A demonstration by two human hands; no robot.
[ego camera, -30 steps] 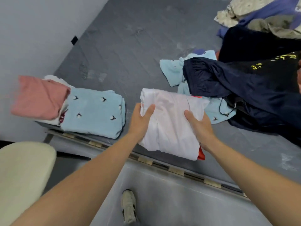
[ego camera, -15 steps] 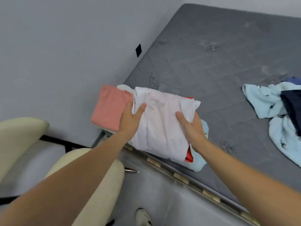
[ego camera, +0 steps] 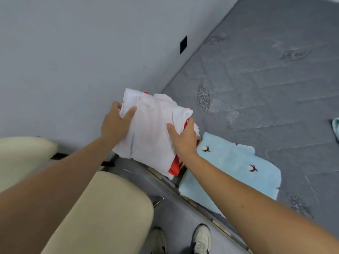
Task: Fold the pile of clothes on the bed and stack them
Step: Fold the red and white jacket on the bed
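A rounded cream chair cushion (ego camera: 102,213) sits nearest. Past it, the left hand (ego camera: 114,125) and right hand (ego camera: 183,139) grasp opposite sides of a soft folded white garment (ego camera: 150,129) with red trim, now over the quilted grey mattress (ego camera: 266,79) corner, hiding the pink garment seen earlier. Beside it lies a fluffy light-blue folded garment (ego camera: 234,167).

— What's under the white folded garment (ego camera: 150,132)?
— Can't see; it covers everything beneath except red edges.
— And the fingers of the left hand (ego camera: 114,124)?
— Tucked behind the cloth. Another light-blue cloth (ego camera: 336,128) is cut off at the right.
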